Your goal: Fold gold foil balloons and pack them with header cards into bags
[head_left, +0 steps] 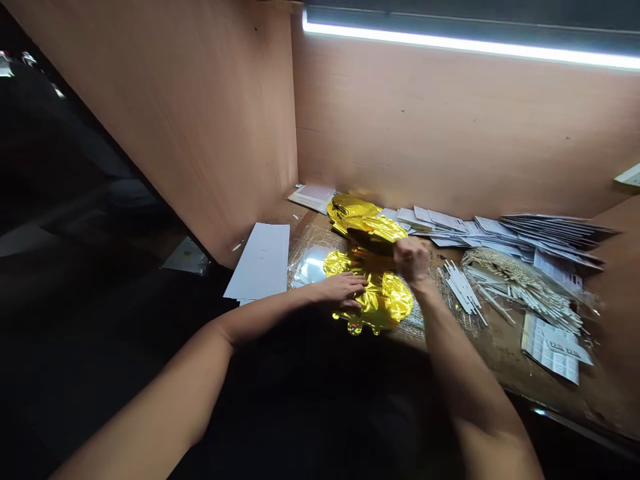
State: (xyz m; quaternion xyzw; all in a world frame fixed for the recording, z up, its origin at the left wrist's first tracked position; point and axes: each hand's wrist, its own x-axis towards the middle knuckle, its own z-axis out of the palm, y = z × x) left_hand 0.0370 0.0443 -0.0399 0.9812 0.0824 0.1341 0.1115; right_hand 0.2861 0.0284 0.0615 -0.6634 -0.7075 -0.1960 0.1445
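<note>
Foil [376,303], gold and crinkled, is lying near the centre of the head view, on the bench [505,367]. Left hand [347,290] is resting on it from the left, palm down, fingers open and extended across the shiny surface. Right hand [413,260], slightly blurred, is closing in a fist at the right edge of a raised, dark-looking fold; its fingers are gripping the gold material there. More gold pieces [345,205] are lying just behind, above centre.

Left of centre, clear plastic film [310,267] is showing beside the foil, and white sheets [263,260] are lying next to the panel [240,133]. Right of centre, loose white sticks [463,290] are lying near a clear bag [530,287] that is holding many more. White leaflets [480,230] are overlapping in a long row along the back. Lower right, a printed sheet [547,350] is lying near the bag. Strip light [470,48] is shining at upper right.
</note>
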